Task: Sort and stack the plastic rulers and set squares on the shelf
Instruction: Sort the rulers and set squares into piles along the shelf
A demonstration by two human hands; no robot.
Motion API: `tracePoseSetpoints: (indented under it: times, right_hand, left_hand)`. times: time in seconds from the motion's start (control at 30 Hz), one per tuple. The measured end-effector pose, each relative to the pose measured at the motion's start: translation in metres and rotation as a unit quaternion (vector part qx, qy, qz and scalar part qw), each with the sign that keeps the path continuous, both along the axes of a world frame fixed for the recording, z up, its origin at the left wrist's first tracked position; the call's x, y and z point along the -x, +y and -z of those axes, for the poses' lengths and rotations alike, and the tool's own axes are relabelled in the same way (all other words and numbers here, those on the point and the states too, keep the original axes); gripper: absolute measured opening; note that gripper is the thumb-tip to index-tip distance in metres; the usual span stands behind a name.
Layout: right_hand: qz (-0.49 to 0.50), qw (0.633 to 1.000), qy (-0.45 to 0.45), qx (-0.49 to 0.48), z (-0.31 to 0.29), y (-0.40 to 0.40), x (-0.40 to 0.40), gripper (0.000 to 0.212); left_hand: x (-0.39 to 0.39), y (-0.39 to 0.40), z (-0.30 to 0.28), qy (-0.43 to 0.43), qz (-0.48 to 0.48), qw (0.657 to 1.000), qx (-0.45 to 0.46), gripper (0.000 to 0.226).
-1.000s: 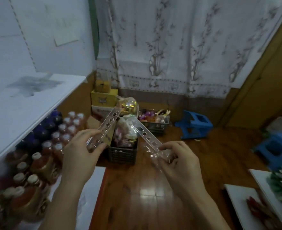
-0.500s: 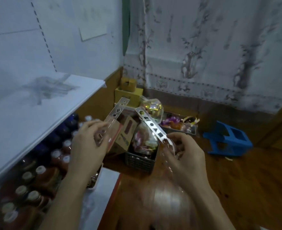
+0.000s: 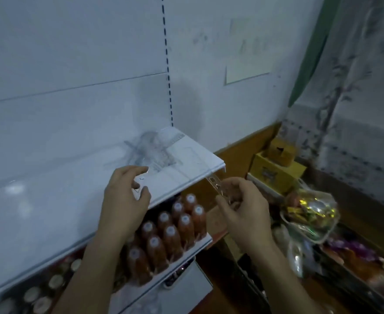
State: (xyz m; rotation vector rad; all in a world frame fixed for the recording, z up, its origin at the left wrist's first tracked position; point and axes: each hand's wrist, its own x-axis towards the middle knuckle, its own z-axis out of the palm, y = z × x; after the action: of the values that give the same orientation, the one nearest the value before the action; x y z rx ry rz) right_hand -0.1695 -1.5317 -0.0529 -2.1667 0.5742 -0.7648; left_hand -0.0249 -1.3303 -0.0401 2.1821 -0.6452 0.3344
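A loose heap of clear plastic rulers and set squares (image 3: 151,150) lies jumbled on the white shelf (image 3: 50,196), toward its far right corner. One clear stencil ruler (image 3: 217,185) with cut-out shapes is held in the air just off the shelf's right front edge, tilted, its near end blurred. Another clear ruler (image 3: 141,184) sits at the shelf's near edge, too faint to make out well.

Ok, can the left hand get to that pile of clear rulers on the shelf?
Probably yes. The left hand is already over the shelf, and nothing stands between it and the ruler pile just beyond its fingers.
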Motion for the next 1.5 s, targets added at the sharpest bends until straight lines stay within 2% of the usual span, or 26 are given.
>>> tracePoseSetpoints:
  times: [0.17, 0.33, 0.47, 0.87, 1.03, 1.13, 1.37, 1.5]
  right_hand:
    - [-0.132, 0.991, -0.017, 0.005, -0.01, -0.022, -0.114, 0.027]
    - [-0.213, 0.975, -0.008, 0.064, -0.004, -0.011, -0.193, 0.026]
    - [-0.273, 0.957, 0.026, 0.094, 0.006, -0.012, -0.208, 0.032]
    - [-0.275, 0.955, -0.005, 0.114, 0.007, -0.021, -0.2, 0.025]
    - [-0.272, 0.945, -0.025, 0.178, 0.011, -0.019, -0.191, 0.031]
    - [-0.277, 0.942, -0.029, 0.185, 0.015, 0.004, -0.174, 0.035]
    - [-0.353, 0.908, 0.044, 0.221, -0.012, 0.132, -0.131, 0.051]
    - [-0.388, 0.879, 0.097, 0.261, -0.034, 0.217, -0.12, 0.061]
  left_hand:
    - [-0.054, -0.029, -0.005, -0.017, -0.079, 0.996, -0.023, 0.042]
    - [-0.08, -0.042, 0.003, 0.006, -0.111, 0.993, -0.046, 0.044]
    - [-0.083, -0.044, 0.01, 0.019, -0.139, 0.99, -0.032, 0.045]
    - [-0.074, -0.032, 0.006, 0.026, -0.162, 0.983, -0.087, 0.038]
    - [-0.053, 0.016, 0.008, 0.056, -0.171, 0.975, -0.129, 0.046]
    - [-0.042, 0.064, 0.006, 0.065, -0.182, 0.969, -0.152, 0.048]
    - [-0.008, 0.225, -0.001, 0.094, -0.189, 0.947, -0.241, 0.058]
    - [0.012, 0.338, -0.021, 0.086, -0.228, 0.937, -0.249, 0.061]
